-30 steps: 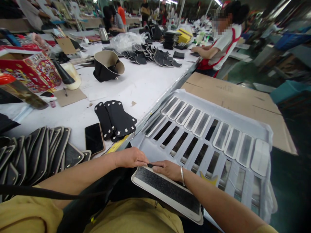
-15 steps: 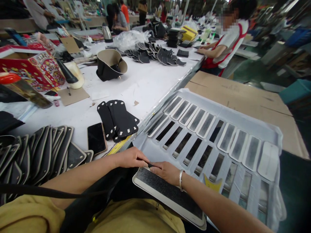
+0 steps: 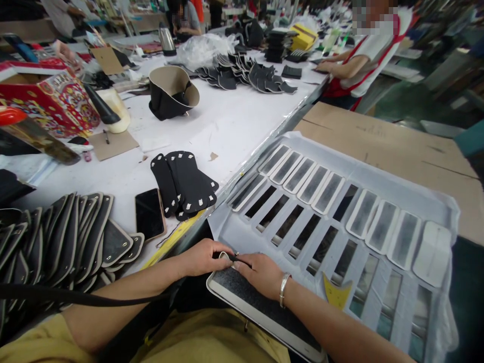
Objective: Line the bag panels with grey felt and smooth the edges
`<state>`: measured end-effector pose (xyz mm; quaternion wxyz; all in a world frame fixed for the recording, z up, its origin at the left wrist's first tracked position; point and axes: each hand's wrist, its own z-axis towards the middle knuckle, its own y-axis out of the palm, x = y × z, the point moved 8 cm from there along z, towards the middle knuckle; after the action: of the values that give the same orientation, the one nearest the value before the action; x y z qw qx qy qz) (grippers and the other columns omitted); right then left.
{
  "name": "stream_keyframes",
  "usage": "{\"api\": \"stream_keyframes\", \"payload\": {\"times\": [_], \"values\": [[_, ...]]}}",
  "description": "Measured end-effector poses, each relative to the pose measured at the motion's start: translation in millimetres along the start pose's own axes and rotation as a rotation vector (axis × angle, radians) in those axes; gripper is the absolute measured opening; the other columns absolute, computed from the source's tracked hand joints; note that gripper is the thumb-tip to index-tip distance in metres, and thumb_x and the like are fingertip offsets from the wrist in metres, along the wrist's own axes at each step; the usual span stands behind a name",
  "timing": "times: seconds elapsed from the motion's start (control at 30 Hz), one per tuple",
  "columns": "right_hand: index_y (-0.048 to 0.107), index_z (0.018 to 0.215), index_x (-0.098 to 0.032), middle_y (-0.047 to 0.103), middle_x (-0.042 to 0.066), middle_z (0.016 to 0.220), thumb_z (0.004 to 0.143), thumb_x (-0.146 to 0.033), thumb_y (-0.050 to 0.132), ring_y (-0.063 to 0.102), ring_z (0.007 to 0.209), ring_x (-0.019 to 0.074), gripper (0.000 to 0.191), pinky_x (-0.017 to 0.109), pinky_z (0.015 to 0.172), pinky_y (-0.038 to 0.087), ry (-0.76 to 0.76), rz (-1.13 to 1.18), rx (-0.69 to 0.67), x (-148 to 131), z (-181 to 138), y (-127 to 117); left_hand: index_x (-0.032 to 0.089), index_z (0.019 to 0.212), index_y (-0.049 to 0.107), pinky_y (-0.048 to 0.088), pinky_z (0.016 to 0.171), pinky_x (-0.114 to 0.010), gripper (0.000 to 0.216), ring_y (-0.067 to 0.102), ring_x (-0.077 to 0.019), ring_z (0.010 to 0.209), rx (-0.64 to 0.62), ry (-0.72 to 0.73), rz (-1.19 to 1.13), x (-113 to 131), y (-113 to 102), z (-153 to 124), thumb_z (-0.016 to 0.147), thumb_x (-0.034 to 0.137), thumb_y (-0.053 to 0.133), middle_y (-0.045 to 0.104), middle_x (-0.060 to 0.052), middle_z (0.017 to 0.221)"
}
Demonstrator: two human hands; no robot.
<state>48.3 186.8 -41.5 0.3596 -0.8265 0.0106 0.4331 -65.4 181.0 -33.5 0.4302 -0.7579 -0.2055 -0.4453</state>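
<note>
My left hand (image 3: 206,258) is closed, thumb and fingers pinching the end of a narrow black strip with a pale looped edge (image 3: 224,255). Close against it, my right hand (image 3: 260,272) is closed on the dark part of the same strip; its fingers partly hide it. A bracelet circles my right wrist. Below both hands a long dark grey panel with a white rim (image 3: 260,311) lies slanted across my lap, partly covered by my right hand and forearm. Whether the strip is joined to the panel cannot be made out.
A slotted grey tray (image 3: 260,222) holding pale-rimmed panels (image 3: 328,193) stands to the right. On the white table are black pieces with white tabs (image 3: 194,181), a phone (image 3: 149,214) and a stack of pale-edged dark pieces (image 3: 68,242). A co-worker (image 3: 363,65) is at the far right.
Both hands stay close together near the panel's upper end. A pale looped edge now shows between my left fingers, and more of the black strip shows by my right hand. The view has shifted slightly.
</note>
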Motion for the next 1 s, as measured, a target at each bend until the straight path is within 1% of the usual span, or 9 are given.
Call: {"api": "stream_keyframes", "payload": {"times": [0.17,0.3,0.37,0.43,0.53,0.63,0.73,0.83,1.0], "values": [[0.069,0.083,-0.020,0.068,0.005,0.076,0.089,-0.044,0.038,0.059,0.071,0.0195,0.039,0.030,0.063,0.044,0.059,0.059,-0.040,9,9,6,0.019,0.106,0.067,0.047,0.078,-0.023,0.028,0.063,-0.0165,0.086,0.051,-0.047,0.048,1,4,1,0.082,0.027,0.054,0.071,-0.001,0.094],[0.069,0.081,-0.017,0.069,0.007,0.083,0.092,-0.044,0.028,0.062,0.079,0.0216,0.050,0.034,0.075,0.048,0.102,0.174,-0.045,25,3,1,0.019,0.109,0.065,0.048,0.081,-0.026,0.031,0.063,-0.0171,0.090,0.000,-0.047,-0.041,-1,8,-5,0.082,0.028,0.056,0.069,-0.003,0.103],[0.068,0.093,-0.016,0.069,0.009,0.096,0.093,-0.043,0.025,0.062,0.090,0.0220,0.051,0.036,0.085,0.047,0.076,0.213,0.074,27,-14,-19,0.018,0.117,0.060,0.048,0.085,-0.028,0.036,0.062,-0.0184,0.097,0.015,-0.029,-0.141,-1,2,-16,0.083,0.030,0.055,0.065,-0.006,0.112],[0.065,0.105,-0.017,0.065,0.009,0.109,0.092,-0.045,0.031,0.059,0.101,0.0231,0.046,0.038,0.092,0.044,0.044,0.216,0.277,27,-45,-46,0.018,0.122,0.055,0.046,0.092,-0.031,0.040,0.058,-0.0200,0.107,0.123,0.019,-0.145,3,-11,-34,0.084,0.032,0.055,0.060,-0.009,0.121],[0.065,0.105,-0.020,0.064,0.008,0.110,0.088,-0.045,0.042,0.058,0.103,0.0244,0.037,0.039,0.093,0.043,0.057,0.118,0.492,30,-107,-67,0.021,0.121,0.055,0.035,0.105,-0.040,0.040,0.049,-0.0220,0.119,0.256,0.186,0.136,31,-17,-62,0.083,0.034,0.059,0.057,-0.008,0.125],[0.067,0.097,-0.022,0.066,0.008,0.100,0.088,-0.040,0.047,0.060,0.097,0.0232,0.028,0.039,0.088,0.047,0.075,0.073,0.625,37,-168,-55,0.023,0.116,0.058,0.025,0.109,-0.047,0.034,0.048,-0.0224,0.118,0.230,0.432,0.450,70,12,-74,0.083,0.032,0.060,0.061,-0.006,0.119],[0.067,0.097,-0.022,0.065,0.008,0.104,0.085,-0.034,0.054,0.060,0.099,0.0226,0.021,0.039,0.089,0.048,0.067,0.041,0.761,44,-215,-27,0.022,0.113,0.059,0.032,0.103,-0.045,0.028,0.053,-0.0213,0.109,0.147,0.592,0.584,97,55,-64,0.086,0.030,0.057,0.064,-0.006,0.113],[0.067,0.095,-0.022,0.062,0.009,0.110,0.084,-0.030,0.057,0.056,0.106,0.0231,0.016,0.041,0.092,0.046,0.043,-0.025,0.878,45,-240,-2,0.020,0.109,0.060,0.042,0.089,-0.037,0.024,0.057,-0.0200,0.098,0.056,0.648,0.597,116,96,-42,0.087,0.028,0.054,0.065,-0.007,0.107],[0.069,0.087,-0.023,0.062,0.008,0.109,0.084,-0.026,0.058,0.051,0.112,0.0240,0.012,0.044,0.096,0.042,0.016,-0.071,0.992,42,-249,15,0.022,0.093,0.067,0.041,0.075,-0.033,0.015,0.057,-0.0184,0.085,-0.029,0.624,0.562,138,143,-14,0.087,0.025,0.055,0.068,-0.003,0.094]]}}
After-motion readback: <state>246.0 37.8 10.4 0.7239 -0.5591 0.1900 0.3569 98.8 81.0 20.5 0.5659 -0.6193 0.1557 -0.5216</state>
